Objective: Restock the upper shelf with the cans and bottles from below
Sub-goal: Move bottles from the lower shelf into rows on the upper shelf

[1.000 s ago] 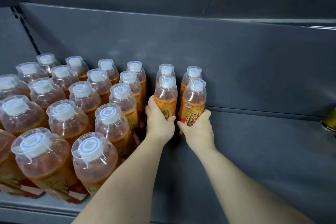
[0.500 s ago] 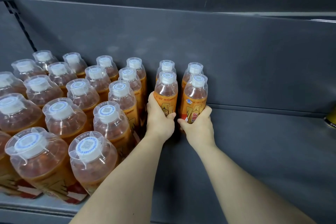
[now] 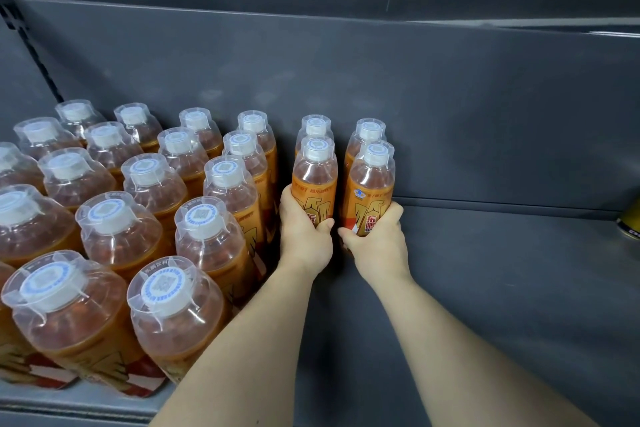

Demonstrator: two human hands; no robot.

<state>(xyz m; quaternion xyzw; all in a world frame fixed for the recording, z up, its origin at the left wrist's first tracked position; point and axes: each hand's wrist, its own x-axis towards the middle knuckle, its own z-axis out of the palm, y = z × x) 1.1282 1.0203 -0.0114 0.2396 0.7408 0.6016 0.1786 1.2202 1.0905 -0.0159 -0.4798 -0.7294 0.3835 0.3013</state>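
Dark grey shelf (image 3: 502,305) w/ back panel (image 3: 450,97). Big block of orange bottles (image 3: 145,204) fills its left end, front edge to back. L hand (image 3: 304,236) grips an upright bottle (image 3: 313,180) just right of the block, near the back edge. R hand (image 3: 377,246) grips a second bottle (image 3: 370,191) beside it. Rear pair (image 3: 370,131) stands directly behind. Yellow can (image 3: 631,222) at right edge, mostly cut off.

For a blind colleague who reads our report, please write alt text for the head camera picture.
On a dark grey shelf, the left hand grips one upright orange bottle and the right hand grips a second bottle beside it, each in front of one more. Rows of the same bottles fill the shelf's left part.
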